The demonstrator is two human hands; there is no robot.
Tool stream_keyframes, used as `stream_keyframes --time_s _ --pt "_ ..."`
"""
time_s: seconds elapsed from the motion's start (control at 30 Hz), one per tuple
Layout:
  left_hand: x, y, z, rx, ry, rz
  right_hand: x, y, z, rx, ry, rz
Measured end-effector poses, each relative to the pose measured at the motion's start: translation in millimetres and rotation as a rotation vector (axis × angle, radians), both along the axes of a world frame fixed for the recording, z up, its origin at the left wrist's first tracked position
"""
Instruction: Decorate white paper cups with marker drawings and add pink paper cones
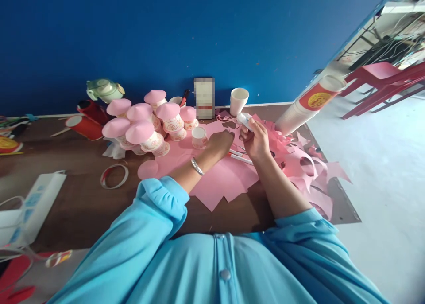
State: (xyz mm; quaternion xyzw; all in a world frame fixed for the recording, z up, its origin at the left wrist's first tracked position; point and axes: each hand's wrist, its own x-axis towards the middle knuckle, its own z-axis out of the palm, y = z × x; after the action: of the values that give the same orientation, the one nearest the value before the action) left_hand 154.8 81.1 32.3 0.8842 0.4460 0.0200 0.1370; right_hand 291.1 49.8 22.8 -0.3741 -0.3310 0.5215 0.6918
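My right hand point(257, 139) is closed around a small white tube or bottle point(244, 118), held up over the pink paper. Just left of it, my left hand point(219, 145) is bent with its fingers drawn together; what they hold, if anything, is hidden. Below both hands lie pink paper sheets point(212, 180), with white-and-red pens point(240, 157) on them. A small paper cup point(199, 137) stands beside my left hand. Further left is a cluster of patterned paper cups point(153, 142) topped with pink paper cones point(168, 111).
Cut pink scraps point(303, 162) cover the table's right end, near a leaning stack of white cups point(295, 117). A white cup point(239, 101) and a blurred-out upright panel point(204, 98) stand by the blue wall. Leftward lie a tape roll point(114, 177), red cups point(84, 126) and a power strip point(41, 202).
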Motion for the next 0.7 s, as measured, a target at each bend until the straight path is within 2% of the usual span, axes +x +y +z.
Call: stream_keyframes --time_s 0.13,0.27,0.33,0.4,0.47,0.53,0.6,0.7 --pt "-3 -2 -3.1 0.034 -0.031 0.027 4 3 -6.3 -0.018 0.000 0.023" --pt "-32 -25 0.4 0.090 -0.181 0.078 -1 0 -2.6 -0.016 -0.002 0.062" --pt "-51 -38 1.4 0.030 -0.561 0.116 -7 -5 2.0 -0.027 -0.013 0.112" --pt "-67 -49 2.1 -0.155 -0.930 0.219 -17 -12 6.0 -0.032 -0.033 0.184" --pt "-78 -58 3.8 -0.356 -1.197 0.310 -30 -20 7.5 -0.033 -0.050 0.269" --pt "-83 -66 6.4 -0.463 -1.369 0.389 -44 -28 5.8 -0.036 -0.064 0.374" --pt "-85 -71 9.1 -0.489 -1.463 0.451 -56 -35 2.2 -0.026 -0.092 0.441" --pt "-89 -75 12.1 -0.432 -1.528 0.509 -66 -42 -1.9 0.041 -0.126 0.399"
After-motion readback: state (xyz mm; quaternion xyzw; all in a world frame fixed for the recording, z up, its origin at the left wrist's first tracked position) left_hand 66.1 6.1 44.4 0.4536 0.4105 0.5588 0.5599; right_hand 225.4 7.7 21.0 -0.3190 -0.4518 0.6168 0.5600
